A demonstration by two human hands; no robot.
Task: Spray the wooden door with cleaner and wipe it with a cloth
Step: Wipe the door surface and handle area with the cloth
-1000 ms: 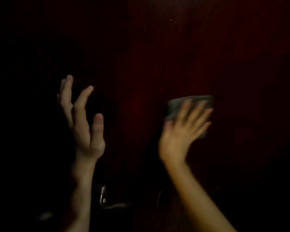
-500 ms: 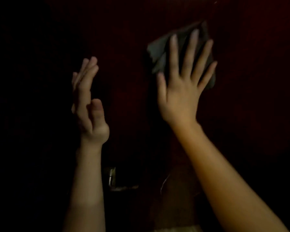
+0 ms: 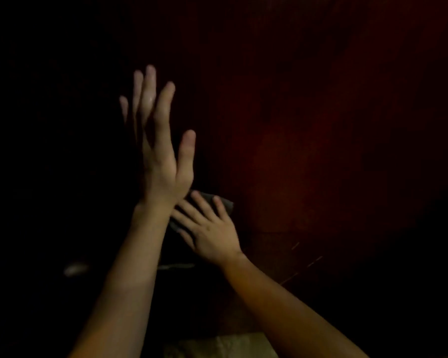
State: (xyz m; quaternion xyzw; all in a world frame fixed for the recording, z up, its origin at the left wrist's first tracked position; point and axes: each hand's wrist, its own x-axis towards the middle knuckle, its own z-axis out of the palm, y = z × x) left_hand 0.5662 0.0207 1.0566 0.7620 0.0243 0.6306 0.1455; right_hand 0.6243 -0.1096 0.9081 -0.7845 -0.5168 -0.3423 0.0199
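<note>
The dark reddish wooden door (image 3: 308, 151) fills the dim view in front of me. My right hand (image 3: 210, 231) lies flat with spread fingers on a grey cloth (image 3: 224, 201), pressing it against the door low down, just behind my left wrist. My left hand (image 3: 161, 140) is raised with straight fingers and holds nothing; whether it touches the door I cannot tell. No spray bottle shows in the frame.
A pale blurred spot (image 3: 75, 269) glints at the lower left, and a faint metallic strip (image 3: 176, 266) shows between my forearms. A pale patch of floor (image 3: 225, 344) lies at the bottom edge. The left side is black.
My right hand has slid the cloth from high on the door down and leftward, beneath my left wrist. My left hand stayed raised, and its fingers straightened.
</note>
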